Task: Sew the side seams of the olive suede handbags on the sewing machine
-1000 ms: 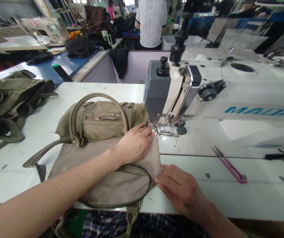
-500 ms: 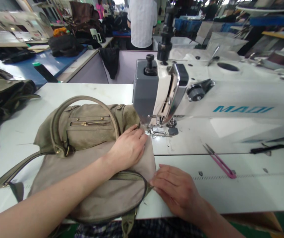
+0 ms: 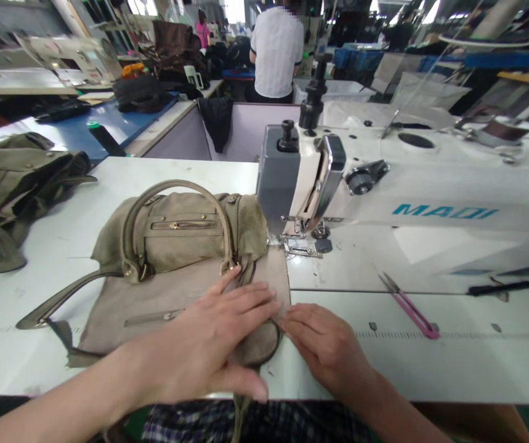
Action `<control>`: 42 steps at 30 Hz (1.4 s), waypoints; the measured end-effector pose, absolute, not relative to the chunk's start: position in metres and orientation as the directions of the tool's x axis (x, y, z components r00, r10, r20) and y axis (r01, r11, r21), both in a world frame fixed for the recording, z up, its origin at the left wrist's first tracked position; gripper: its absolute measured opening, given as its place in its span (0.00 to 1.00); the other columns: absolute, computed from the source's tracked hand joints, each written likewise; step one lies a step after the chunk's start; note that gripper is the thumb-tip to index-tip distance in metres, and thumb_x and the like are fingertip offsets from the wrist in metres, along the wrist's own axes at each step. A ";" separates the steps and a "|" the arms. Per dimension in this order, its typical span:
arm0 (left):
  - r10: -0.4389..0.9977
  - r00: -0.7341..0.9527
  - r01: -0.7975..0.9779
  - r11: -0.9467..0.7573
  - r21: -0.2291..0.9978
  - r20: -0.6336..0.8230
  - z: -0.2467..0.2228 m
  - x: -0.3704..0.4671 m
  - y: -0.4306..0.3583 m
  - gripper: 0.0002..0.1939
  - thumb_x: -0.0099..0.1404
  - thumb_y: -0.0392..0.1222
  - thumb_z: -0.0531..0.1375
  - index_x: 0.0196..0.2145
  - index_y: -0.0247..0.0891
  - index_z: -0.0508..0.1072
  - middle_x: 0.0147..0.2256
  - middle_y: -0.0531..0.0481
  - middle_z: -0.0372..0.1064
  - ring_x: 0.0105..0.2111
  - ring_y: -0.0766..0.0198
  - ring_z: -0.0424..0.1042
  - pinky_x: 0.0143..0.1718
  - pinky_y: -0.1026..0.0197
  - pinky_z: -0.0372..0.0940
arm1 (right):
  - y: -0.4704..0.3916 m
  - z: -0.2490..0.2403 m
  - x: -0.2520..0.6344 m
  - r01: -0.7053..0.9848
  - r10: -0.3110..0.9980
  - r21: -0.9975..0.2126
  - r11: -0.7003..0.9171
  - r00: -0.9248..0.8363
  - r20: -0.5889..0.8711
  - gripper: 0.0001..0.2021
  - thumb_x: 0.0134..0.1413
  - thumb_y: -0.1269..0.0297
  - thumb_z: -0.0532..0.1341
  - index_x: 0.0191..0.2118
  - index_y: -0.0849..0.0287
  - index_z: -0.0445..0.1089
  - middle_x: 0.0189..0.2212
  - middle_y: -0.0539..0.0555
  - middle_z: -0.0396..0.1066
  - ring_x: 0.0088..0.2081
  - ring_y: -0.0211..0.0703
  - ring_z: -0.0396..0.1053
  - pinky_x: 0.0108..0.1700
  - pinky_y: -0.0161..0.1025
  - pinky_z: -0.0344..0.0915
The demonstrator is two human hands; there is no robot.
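Note:
An olive-green handbag [image 3: 185, 243] lies on the white sewing table, its looped handle standing up and a short brass zipper across its upper part. Beige fabric [image 3: 273, 271] spreads from it toward me, with its right edge beside the needle area of the sewing machine [image 3: 319, 184]. My left hand [image 3: 227, 326] rests over the beige fabric with fingers spread and thumb apart, partly hiding a second zipper [image 3: 148, 317]. At the fabric's right edge, my right hand [image 3: 322, 335] has its fingers pressed together on the border; the fingertips are partly hidden.
Pink-handled thread snips [image 3: 412, 314] lie on the table right of my right hand. More olive bag pieces [image 3: 24, 191] are piled at the left. A green-topped thread cone [image 3: 104, 138] stands behind them. Farther back a person in a white shirt [image 3: 277, 52] faces away.
My left hand has drawn back from near the presser foot toward me and spread its fingers. The near bag panel has shifted, and a second zipper now shows. My right hand stays at the edge.

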State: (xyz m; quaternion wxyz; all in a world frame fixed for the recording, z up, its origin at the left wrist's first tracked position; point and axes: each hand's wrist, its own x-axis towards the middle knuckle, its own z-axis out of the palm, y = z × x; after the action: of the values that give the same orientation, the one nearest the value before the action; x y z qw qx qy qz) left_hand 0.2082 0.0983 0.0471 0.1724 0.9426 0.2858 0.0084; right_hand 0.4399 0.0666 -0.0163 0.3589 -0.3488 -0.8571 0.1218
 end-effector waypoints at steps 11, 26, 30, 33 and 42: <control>0.484 0.875 0.481 -0.862 0.163 -0.020 0.020 0.179 0.087 0.27 0.71 0.32 0.47 0.66 0.41 0.50 0.64 0.54 0.54 0.66 0.69 0.48 0.67 0.57 0.20 | 0.065 -0.014 0.441 0.492 0.600 -0.347 0.799 -0.603 0.526 0.14 0.60 0.78 0.52 0.41 0.67 0.74 0.39 0.59 0.77 0.43 0.45 0.74 0.48 0.41 0.74; 0.436 0.900 0.423 -0.886 0.190 0.029 0.017 0.176 0.145 0.23 0.74 0.34 0.41 0.64 0.36 0.56 0.63 0.43 0.57 0.65 0.65 0.52 0.68 0.52 0.34 | 0.109 -0.016 0.442 0.503 0.592 -0.312 0.806 -0.661 0.462 0.16 0.58 0.78 0.52 0.48 0.70 0.71 0.43 0.65 0.72 0.47 0.51 0.68 0.50 0.52 0.73; 0.446 0.895 0.433 -0.876 0.212 0.012 0.013 0.181 0.160 0.22 0.73 0.33 0.42 0.62 0.33 0.59 0.61 0.41 0.60 0.63 0.63 0.57 0.67 0.51 0.41 | 0.119 -0.021 0.445 0.536 0.601 -0.277 0.797 -0.657 0.456 0.18 0.59 0.78 0.51 0.51 0.69 0.69 0.46 0.65 0.71 0.50 0.52 0.67 0.53 0.54 0.70; 0.473 0.881 0.463 -0.862 0.204 -0.002 0.011 0.184 0.171 0.22 0.73 0.32 0.43 0.63 0.34 0.58 0.61 0.42 0.59 0.63 0.63 0.57 0.67 0.50 0.41 | 0.124 -0.024 0.444 0.578 0.638 -0.279 0.767 -0.638 0.433 0.19 0.58 0.77 0.50 0.54 0.70 0.67 0.50 0.65 0.69 0.53 0.53 0.64 0.57 0.57 0.66; 0.496 0.868 0.478 -0.845 0.241 0.018 0.004 0.185 0.210 0.24 0.71 0.30 0.44 0.62 0.33 0.58 0.61 0.42 0.61 0.63 0.63 0.57 0.67 0.51 0.42 | 0.121 -0.023 0.442 0.657 0.720 -0.296 0.693 -0.614 0.325 0.22 0.59 0.75 0.50 0.59 0.73 0.60 0.55 0.68 0.61 0.59 0.55 0.57 0.61 0.58 0.61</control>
State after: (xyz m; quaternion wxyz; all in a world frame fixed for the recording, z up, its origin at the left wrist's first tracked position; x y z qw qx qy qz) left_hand 0.1847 0.2098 0.0041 0.1148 0.9596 0.2537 0.0399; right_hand 0.4421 0.1212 -0.0225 0.2131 -0.3845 -0.8952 0.0738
